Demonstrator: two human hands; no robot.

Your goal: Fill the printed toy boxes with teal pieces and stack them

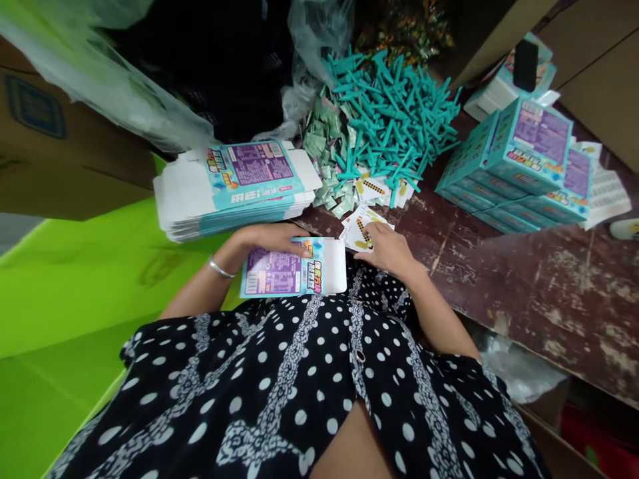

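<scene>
In the head view my left hand (279,241) holds a teal and purple printed box (279,273), its thumb lying across the printed face. The box's white end flap (335,266) points right, toward my other hand. My right hand (387,249) is at the table edge with its fingers on a white printed card (357,229) showing a pixelated pickaxe. Whether the fingers pinch one card or rest on several is hard to see. Just beyond the cards are small pale green packets (324,133) and a heap of teal plastic sticks (394,113).
A stack of flattened printed cartons (239,193) lies at the left. Filled-out teal boxes (524,159) are stacked on the right of the worn brown table (499,273). A dark phone (526,65) rests on cartons behind them. A large cardboard box (64,146) stands far left.
</scene>
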